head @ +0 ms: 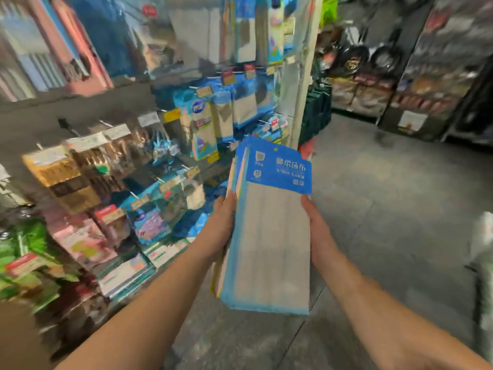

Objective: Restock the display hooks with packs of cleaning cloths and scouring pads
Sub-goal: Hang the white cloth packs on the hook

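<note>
Cloth packs (269,236), flat glossy rectangles with blue card headers, sit stacked between our left hand (221,228) and right hand (318,231), both gripping the edges, right of the hooks (186,121).

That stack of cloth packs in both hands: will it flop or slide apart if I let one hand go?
The stack probably holds fairly flat: it stands upright between left hand and right hand without sagging. The packs look glossy and their edges are already fanned on the left, so they may slip apart. Likely light, being cloth.
</note>
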Motion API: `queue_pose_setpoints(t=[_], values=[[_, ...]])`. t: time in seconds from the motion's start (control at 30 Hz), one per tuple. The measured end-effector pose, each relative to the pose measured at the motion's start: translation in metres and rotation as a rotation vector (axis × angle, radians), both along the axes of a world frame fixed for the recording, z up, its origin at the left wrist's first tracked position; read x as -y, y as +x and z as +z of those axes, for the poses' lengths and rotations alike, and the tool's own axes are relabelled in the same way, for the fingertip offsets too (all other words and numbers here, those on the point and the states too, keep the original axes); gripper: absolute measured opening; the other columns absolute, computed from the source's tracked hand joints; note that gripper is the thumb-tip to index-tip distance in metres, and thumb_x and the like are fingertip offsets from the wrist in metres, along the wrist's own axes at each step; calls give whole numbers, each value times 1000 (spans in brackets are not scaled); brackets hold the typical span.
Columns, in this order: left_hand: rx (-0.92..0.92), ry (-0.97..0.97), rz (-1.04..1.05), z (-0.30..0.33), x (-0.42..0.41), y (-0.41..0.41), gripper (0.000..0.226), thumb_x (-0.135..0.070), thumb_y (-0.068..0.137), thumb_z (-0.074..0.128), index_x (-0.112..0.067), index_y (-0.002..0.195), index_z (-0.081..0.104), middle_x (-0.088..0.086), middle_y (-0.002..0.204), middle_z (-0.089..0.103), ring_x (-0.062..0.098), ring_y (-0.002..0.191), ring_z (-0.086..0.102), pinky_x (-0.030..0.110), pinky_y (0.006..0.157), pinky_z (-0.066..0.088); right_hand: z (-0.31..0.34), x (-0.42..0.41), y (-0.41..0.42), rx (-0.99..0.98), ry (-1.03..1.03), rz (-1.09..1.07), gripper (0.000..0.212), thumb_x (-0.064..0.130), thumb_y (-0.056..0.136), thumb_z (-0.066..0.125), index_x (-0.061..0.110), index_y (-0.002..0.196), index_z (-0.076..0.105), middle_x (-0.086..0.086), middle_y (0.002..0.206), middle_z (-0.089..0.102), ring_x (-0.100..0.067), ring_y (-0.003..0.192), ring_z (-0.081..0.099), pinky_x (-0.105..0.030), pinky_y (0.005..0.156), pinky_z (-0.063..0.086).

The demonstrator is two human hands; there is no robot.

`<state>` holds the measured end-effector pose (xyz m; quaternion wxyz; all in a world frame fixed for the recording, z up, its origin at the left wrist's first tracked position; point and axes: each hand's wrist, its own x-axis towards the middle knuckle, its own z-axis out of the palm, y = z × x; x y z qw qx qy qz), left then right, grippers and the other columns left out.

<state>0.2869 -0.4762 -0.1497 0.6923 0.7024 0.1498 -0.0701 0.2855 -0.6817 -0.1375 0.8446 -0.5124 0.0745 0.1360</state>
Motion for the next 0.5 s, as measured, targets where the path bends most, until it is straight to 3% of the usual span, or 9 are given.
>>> queue_pose_setpoints(t=[0.07, 0.2, 0.27, 0.33, 0.4, 0.5], values=[[-16, -6, -27, 12, 31, 38, 91, -99, 65, 49, -31, 124, 63, 1, 122, 71, 24, 106, 71, 52, 96, 55, 4, 32, 33, 6, 6, -37, 36, 40, 102, 43, 19, 119, 66, -3, 107, 76, -14, 91, 73, -28, 68, 58], [-61, -97, -52, 32, 76, 100, 74, -76, 76, 66, -20, 125, 63, 5, 112, 76, 25, 93, 76, 41, 71, 62, 8, 73, 86, 37, 22, -58, 32, 41, 102, 43, 22, 113, 66, 1, 98, 77, -13, 87, 74, -34, 71, 54], [-94, -151, -86, 33, 88, 137, 77, -71, 73, 74, -18, 129, 63, 7, 111, 76, 27, 96, 76, 46, 80, 62, 9, 86, 115, 57, 13, -77, 33, 42, 102, 42, 23, 116, 64, 2, 101, 77, -13, 90, 73, -34, 72, 56], [-105, -206, -105, 31, 95, 175, 59, -59, 82, 75, -15, 120, 70, 10, 107, 77, 28, 93, 76, 43, 84, 60, 9, 96, 147, 48, 16, -82, 35, 45, 101, 42, 25, 118, 64, 2, 105, 76, -13, 92, 73, -36, 75, 56], [-133, -271, -121, 32, 99, 215, 42, -50, 88, 72, -15, 112, 75, 10, 105, 78, 25, 86, 75, 38, 79, 59, 7, 103, 188, 17, 12, -121, 36, 46, 100, 45, 25, 122, 64, 1, 106, 76, -15, 92, 73, -37, 77, 54], [-120, -316, -116, 35, 102, 283, 40, -46, 87, 73, -17, 114, 75, 7, 104, 78, 21, 81, 76, 33, 71, 57, 7, 106, 260, 9, 13, -149, 37, 47, 99, 50, 23, 122, 66, -1, 106, 76, -17, 90, 74, -37, 77, 54]])
